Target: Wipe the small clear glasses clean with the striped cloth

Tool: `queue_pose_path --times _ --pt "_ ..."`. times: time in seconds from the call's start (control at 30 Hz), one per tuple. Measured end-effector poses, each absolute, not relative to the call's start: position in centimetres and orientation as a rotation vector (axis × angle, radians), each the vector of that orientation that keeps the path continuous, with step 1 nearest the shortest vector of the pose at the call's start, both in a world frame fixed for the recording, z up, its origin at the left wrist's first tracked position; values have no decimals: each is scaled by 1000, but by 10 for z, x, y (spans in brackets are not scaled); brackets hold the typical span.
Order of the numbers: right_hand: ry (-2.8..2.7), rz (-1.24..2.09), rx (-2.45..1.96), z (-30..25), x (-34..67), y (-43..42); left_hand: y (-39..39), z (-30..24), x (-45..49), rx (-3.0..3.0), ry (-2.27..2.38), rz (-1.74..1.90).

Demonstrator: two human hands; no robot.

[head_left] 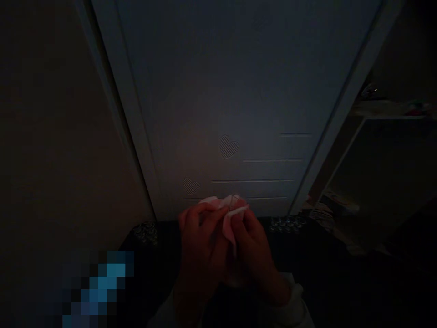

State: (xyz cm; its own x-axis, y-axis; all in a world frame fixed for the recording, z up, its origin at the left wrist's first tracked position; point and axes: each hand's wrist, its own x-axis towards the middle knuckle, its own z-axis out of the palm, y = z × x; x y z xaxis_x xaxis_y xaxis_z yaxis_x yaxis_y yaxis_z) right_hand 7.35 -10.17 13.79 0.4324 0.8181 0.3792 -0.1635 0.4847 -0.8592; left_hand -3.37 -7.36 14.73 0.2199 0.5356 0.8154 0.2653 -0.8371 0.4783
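Very dim light, little detail. Both hands are raised together at low centre of the view, in front of a pale door [239, 91]. Between them is a small white piece [228, 214], paper or cloth, cannot tell which. It is crumpled. Its upper edge runs roughly 9 to 3 o'clock across the fingertips, and a narrower flap hangs from that edge toward 6 o'clock, down into the gap between the palms. The long axis is hard to fix, but the visible flap reads as near vertical. Left hand [200, 241]: back toward the camera, fingers curled up and inward toward 1 o'clock, grip pinched on the left part of the white piece. Right hand [254, 248]: back also toward the camera, fingers angled toward 11 o'clock, grip closed on the right edge and flap. The two hands touch or nearly touch below the piece. A pale sleeve [295, 296] shows at the right wrist, forearm coming in from 5 o'clock. The door bears a striped heart mark [228, 146] at 12 o'clock from the hands, plus thin horizontal lines. A shelf [392, 116] with small unclear items sits at 2 o'clock, well apart. Small glinting things [287, 223] lie at the door's foot, near the right hand at 3 o'clock.
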Motion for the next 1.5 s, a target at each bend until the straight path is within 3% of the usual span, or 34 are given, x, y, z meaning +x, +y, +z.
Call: queue_pose_path --times 0.33,0.63,0.77,0.93,1.17,1.4,1.5 --pt "-1406 518 -1175 146 79 -120 -75 167 -67 2126 860 1346" --pt "-1658 284 -1372 159 75 -139 -72 166 -71 1849 814 1308" --pt "-1664 466 -1402 166 77 -146 -82 173 -71 1886 660 1218" --pt "-1772 903 -1135 177 90 -152 -76 175 -72 1999 352 1150" --pt "-1815 1047 -1175 174 96 -152 -73 170 -71 1902 304 998" --pt "-1703 379 -1461 173 74 -153 -82 174 -69 1659 607 1210" --pt "-1699 292 -1404 176 69 -157 -84 179 -67 1606 687 1332"
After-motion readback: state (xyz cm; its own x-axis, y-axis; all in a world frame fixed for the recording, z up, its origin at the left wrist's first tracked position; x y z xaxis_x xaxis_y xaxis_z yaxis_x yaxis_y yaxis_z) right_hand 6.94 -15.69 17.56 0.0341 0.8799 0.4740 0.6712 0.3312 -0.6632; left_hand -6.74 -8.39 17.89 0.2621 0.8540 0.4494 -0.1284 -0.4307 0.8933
